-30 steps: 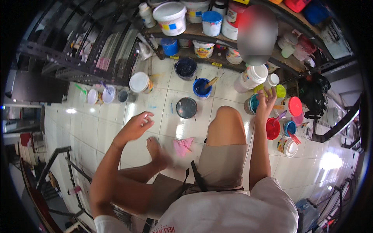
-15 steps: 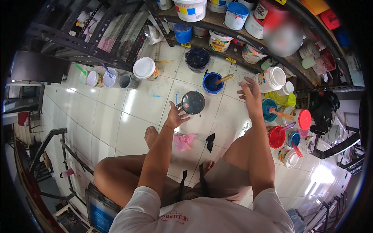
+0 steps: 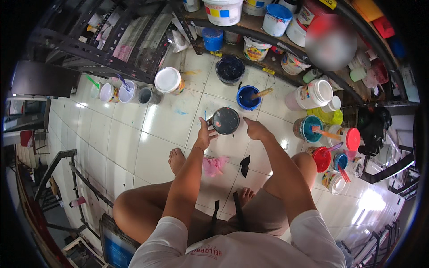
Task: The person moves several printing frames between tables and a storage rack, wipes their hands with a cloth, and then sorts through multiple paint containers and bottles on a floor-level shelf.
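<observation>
A round tub with a dark, speckled lid [image 3: 225, 120] stands on the tiled floor in front of me. My left hand [image 3: 206, 134] is at its near left side, thumb and fingers apart. The fingertips reach the tub's side or lie just beside it; contact is hard to make out. To the right of the tub is my right hand [image 3: 259, 130], its index finger stretched toward the lid and the other fingers partly curled. Nothing shows in it. Beyond the tub stands a blue paint pot [image 3: 244, 102] with a wooden-handled tool [image 3: 262, 93] in it.
A dark-stained bucket [image 3: 230, 73] and a white-lidded tub [image 3: 167, 80] stand farther off. At right are a teal pot [image 3: 311, 127], a red pot [image 3: 321, 159] and several tubs. A pink cloth [image 3: 214, 165] and a black scrap [image 3: 244, 166] lie nearer me. Paint shelves [image 3: 250, 29] border the back.
My right hand has moved left and nearer, from beside the white tub to the dark-lidded tub, its fingers curling except the index. My left hand stays by that tub. The view has shifted slightly.
</observation>
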A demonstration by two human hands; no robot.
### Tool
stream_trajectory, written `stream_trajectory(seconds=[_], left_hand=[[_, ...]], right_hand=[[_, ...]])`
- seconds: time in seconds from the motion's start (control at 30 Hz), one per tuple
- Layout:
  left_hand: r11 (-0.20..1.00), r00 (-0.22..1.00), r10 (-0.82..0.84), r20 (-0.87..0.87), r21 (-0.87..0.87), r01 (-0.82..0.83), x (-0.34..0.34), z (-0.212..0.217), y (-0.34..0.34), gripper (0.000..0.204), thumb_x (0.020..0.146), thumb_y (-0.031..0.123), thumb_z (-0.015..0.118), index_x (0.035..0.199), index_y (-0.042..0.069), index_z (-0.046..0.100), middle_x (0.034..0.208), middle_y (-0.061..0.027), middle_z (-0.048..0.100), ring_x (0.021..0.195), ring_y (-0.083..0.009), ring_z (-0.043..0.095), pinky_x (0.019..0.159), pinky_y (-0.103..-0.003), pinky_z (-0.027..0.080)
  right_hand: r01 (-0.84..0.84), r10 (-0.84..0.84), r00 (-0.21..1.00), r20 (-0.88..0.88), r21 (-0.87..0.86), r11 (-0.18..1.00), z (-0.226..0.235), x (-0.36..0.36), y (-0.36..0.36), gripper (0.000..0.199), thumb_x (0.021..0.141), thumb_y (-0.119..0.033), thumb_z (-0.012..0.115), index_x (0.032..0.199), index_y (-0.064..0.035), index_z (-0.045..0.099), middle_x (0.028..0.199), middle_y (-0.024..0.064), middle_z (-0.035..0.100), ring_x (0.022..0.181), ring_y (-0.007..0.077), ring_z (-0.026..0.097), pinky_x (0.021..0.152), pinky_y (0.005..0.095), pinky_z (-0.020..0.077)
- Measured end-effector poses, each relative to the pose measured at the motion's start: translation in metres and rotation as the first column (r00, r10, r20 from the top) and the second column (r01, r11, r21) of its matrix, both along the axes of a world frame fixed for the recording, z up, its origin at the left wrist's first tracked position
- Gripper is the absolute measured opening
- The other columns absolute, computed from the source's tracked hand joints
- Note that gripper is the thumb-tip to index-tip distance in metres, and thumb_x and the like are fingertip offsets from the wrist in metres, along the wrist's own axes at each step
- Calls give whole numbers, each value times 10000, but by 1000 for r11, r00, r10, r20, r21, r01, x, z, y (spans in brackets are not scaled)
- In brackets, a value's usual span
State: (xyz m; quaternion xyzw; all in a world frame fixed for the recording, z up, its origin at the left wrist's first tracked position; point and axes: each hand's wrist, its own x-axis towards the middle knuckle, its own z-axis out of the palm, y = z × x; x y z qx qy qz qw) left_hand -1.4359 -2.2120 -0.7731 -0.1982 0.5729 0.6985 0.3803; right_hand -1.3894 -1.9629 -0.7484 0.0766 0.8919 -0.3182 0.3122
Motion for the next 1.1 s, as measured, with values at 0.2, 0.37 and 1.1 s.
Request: stream_trajectory(seconds=[0.2,0.37,1.1], left_hand=[[998,998,-56,21,5,56,2,16,-6,951,850,782,112,1458,74,297,1429,-144,356,1171,-304,440,977,-463,387],[998,998,-46,35,52,44,0,20,-18,906,878,746,111,1441,73,336,1400,-122,380,1098,-305,480,938,-436,412],[663,666,746,-18,118,-739,-203,-10,-106,426,857,200,669,1192,-5,504,1116,-111,562,932,-226,588,789,-301,528]], right_hand=[[81,-107,962,-252,-111,990,-78,-28,-13,771,818,-25,523,1494,-174,183,1167,217,586,1099,384,550,942,454,440],[271,-320,875,-364,-181,945,-84,-38,-18,894,753,72,497,1509,-176,89,1284,254,502,1167,412,500,1003,442,395],[486,-515,854,75,-473,735,130,-14,50,465,870,-176,553,1294,9,493,1262,153,562,994,223,618,828,329,485]])
